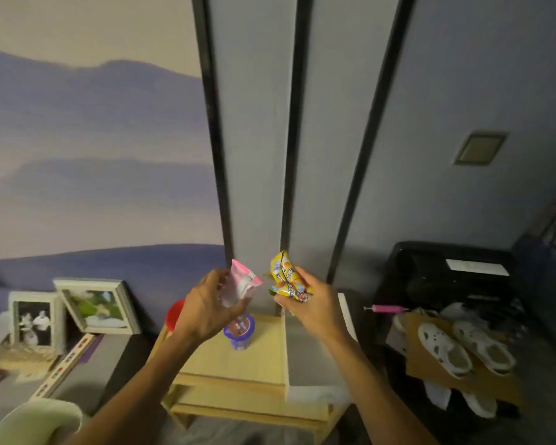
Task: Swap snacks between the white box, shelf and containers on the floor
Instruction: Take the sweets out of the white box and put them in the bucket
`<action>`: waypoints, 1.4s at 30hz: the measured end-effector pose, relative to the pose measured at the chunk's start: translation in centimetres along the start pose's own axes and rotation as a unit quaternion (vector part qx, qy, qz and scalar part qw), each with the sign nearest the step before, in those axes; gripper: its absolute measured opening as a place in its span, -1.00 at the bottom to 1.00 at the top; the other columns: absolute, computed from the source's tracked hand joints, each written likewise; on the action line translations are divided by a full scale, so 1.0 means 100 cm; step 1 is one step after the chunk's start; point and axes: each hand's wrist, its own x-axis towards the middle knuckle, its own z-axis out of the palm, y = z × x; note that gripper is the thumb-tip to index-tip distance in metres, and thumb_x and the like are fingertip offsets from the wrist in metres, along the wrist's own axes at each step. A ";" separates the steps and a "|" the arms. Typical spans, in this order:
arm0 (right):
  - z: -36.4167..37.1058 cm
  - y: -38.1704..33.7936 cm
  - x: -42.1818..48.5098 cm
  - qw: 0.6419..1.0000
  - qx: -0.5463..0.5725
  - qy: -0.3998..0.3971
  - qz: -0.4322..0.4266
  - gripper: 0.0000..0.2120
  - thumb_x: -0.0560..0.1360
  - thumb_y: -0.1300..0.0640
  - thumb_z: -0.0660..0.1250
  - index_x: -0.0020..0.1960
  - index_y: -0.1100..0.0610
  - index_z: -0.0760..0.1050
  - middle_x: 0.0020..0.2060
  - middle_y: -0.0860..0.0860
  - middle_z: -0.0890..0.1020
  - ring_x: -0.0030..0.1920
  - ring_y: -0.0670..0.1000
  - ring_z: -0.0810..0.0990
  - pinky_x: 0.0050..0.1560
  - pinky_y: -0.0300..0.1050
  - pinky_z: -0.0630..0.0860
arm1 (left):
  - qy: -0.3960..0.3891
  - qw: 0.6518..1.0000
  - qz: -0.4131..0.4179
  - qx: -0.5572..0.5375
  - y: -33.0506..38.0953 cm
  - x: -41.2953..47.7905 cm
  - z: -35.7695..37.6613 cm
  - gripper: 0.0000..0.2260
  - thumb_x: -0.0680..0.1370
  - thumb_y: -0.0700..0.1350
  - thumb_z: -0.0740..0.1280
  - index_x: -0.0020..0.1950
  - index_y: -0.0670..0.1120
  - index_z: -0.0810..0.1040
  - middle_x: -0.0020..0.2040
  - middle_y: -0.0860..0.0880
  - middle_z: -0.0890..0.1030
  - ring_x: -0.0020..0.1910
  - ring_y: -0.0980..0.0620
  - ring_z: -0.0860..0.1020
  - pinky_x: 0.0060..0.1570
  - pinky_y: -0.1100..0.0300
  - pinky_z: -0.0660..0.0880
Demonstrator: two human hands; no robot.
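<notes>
My left hand (206, 308) holds a pink and white snack packet (240, 284) upright above the light wooden shelf (238, 377). My right hand (315, 305) grips a crumpled yellow snack packet (286, 277) just to the right of it; the two packets are close but apart. Below my left hand a purple-lidded cup snack (239, 332) stands on the shelf top. A white box (315, 345) adjoins the shelf's right side, partly hidden by my right forearm. A red container (175, 314) peeks out behind my left wrist.
Two picture frames (74, 311) lean on the wall at left. A black bin (446, 284) and white clogs (463, 348) on cardboard sit at right, with a pink pump (387, 308) beside them. A pale green rounded object (36, 422) fills the bottom-left corner.
</notes>
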 end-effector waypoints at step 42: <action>0.670 -0.111 -0.086 0.865 -0.120 -0.479 -0.091 -0.13 0.34 -0.30 0.63 0.56 -0.12 0.42 0.22 -0.20 0.68 0.15 -0.23 0.65 0.14 -0.19 0.65 | 0.211 0.874 -0.437 -0.029 -0.468 -0.266 -0.295 -0.16 0.30 0.55 0.35 0.38 0.00 0.55 0.15 0.02 0.70 0.10 -0.04 0.69 0.07 -0.06 0.67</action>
